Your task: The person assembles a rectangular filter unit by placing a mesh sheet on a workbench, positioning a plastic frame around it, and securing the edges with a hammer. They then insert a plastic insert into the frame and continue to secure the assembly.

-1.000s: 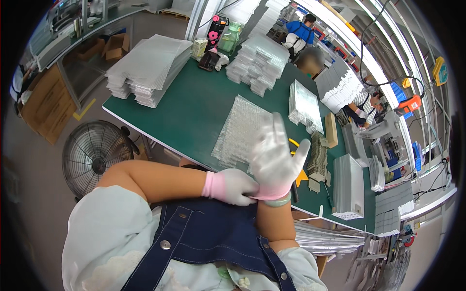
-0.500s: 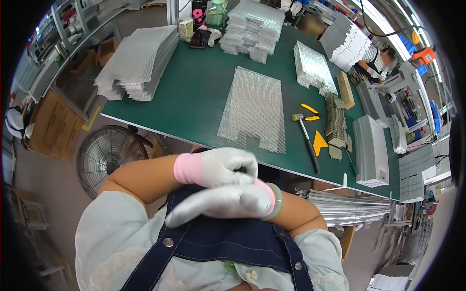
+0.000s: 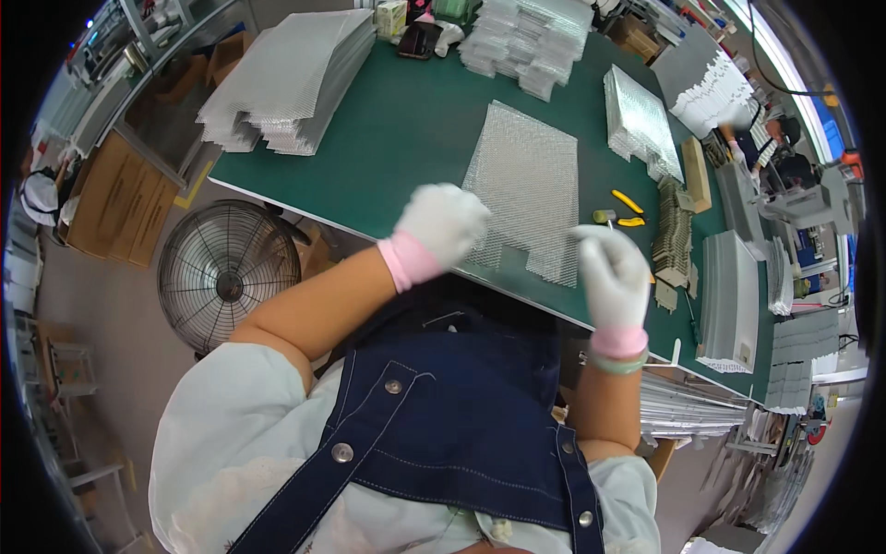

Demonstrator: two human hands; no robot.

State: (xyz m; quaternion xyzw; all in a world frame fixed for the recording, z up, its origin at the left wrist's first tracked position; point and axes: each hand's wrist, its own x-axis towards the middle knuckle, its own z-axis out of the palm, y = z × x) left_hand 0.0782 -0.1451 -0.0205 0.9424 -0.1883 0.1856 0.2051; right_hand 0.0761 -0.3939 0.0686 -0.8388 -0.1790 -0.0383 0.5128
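A silvery mesh-textured sheet [image 3: 526, 189] with a notched near edge lies flat on the green table [image 3: 388, 138]. My left hand [image 3: 441, 226], in a white glove with a pink cuff, is closed with fingers curled, beside the sheet's left edge; nothing shows in it. To the right of the sheet hovers my gloved right hand [image 3: 613, 277], its fingers loosely bent and apart, holding nothing visible. It covers most of a hammer, whose head [image 3: 604, 216] shows beyond the fingers. Yellow-handled pliers [image 3: 629, 209] lie just past it.
Stacked mesh sheets [image 3: 286, 83] stand at the far left, and bubble-wrapped packs [image 3: 526, 42] at the back. Another wrapped stack [image 3: 641, 120], a wooden block [image 3: 696, 174], grey-green metal parts [image 3: 672, 231] and white panels [image 3: 727, 300] line the right. A floor fan [image 3: 229, 286] stands left.
My hands were together at my chest, one at the other's glove cuff. They have separated and moved forward over the table edge, left and right of the sheet. My view has shifted.
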